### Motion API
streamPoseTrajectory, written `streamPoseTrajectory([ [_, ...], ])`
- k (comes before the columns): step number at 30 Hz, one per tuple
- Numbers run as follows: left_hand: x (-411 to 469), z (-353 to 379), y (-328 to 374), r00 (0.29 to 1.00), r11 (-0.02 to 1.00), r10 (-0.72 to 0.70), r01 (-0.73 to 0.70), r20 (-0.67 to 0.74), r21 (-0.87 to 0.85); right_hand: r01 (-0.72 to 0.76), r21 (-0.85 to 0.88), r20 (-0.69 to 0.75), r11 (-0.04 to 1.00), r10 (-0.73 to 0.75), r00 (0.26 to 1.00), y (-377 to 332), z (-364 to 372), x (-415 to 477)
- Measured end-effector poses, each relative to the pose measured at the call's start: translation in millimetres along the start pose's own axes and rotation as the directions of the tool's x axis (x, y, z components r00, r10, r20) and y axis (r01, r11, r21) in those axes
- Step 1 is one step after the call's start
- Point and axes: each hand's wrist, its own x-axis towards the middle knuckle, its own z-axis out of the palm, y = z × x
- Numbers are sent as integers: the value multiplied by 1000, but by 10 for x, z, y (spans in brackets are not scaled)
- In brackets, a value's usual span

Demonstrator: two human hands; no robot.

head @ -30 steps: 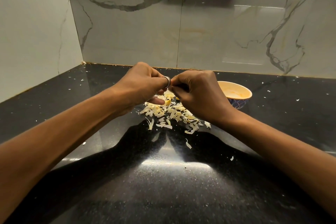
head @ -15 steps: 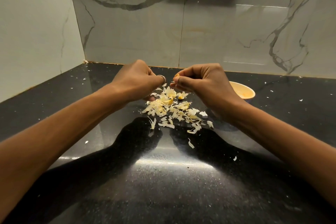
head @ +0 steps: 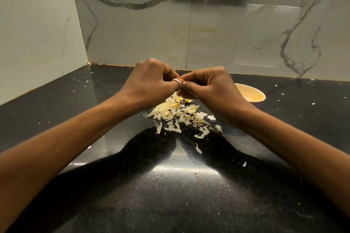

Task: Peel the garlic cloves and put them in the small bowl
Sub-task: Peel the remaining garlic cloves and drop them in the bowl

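In the head view, your left hand (head: 151, 83) and right hand (head: 210, 89) are meeting with fingers curled, both pinching a mostly hidden garlic clove (head: 182, 80) above the peel pile (head: 180, 114). The small bowl (head: 252, 93) is sitting just beyond your right hand on the black counter (head: 170, 185).

Left hand (head: 151, 85) and right hand (head: 210, 89) pinch a garlic clove (head: 182, 80) above scattered peels (head: 178, 113) on the surface (head: 170, 185); small bowl (head: 252, 95) nearby.

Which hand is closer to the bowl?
Right. The right hand sits just left of the bowl, covering part of its rim in view. The left hand is farther left, beyond the right. Both pinch a garlic clove between them.
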Motion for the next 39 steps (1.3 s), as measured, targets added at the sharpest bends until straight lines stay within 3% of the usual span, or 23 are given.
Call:
streamPoseTrajectory([
  [8,0,31,-14,997,993,-71,72,7,-97,80,-67,-25,995,-82,996,-3,39,-12],
  [15,19,-42,5,983,938,-152,177,107,-298,107,-62,-41,992,-110,993,-59,-35,-1],
  [33,1,-3,-11,971,896,-210,239,118,-373,143,-140,-98,980,-158,983,-47,35,-35],
  [39,8,-20,-16,968,893,-218,250,126,-374,119,-43,-101,992,-122,987,-47,39,-34],
])
